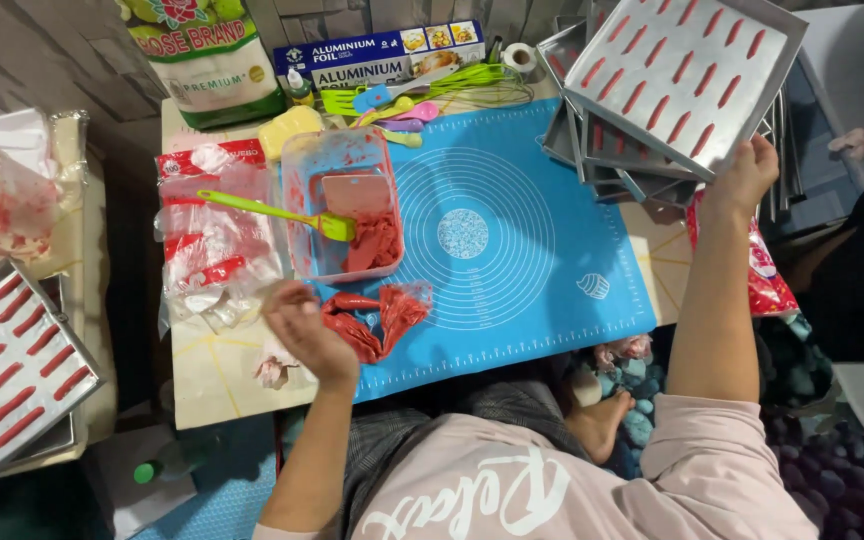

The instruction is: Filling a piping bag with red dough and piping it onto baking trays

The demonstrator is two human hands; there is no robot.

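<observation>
Presently right hand [744, 176] grips the tray [687, 75] edge with closed fingers, while left hand [304, 330] rests loosely curled, empty, beside the piping bag [377, 318].

2 baking trays carry piped red strips: 1 held up top right [687, 75], 1 at the left [12, 370]. 1 blue silicone mat [522, 270], 1 plastic tub of red batter [344, 205], 1 green spatula [272, 212], 1 piping bag [377, 318].

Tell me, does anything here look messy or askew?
Yes. The right hand holds a tray of red strips tilted over a stack of trays. Red paste smears the tub, and the piping bag by the left hand lies crumpled.
</observation>
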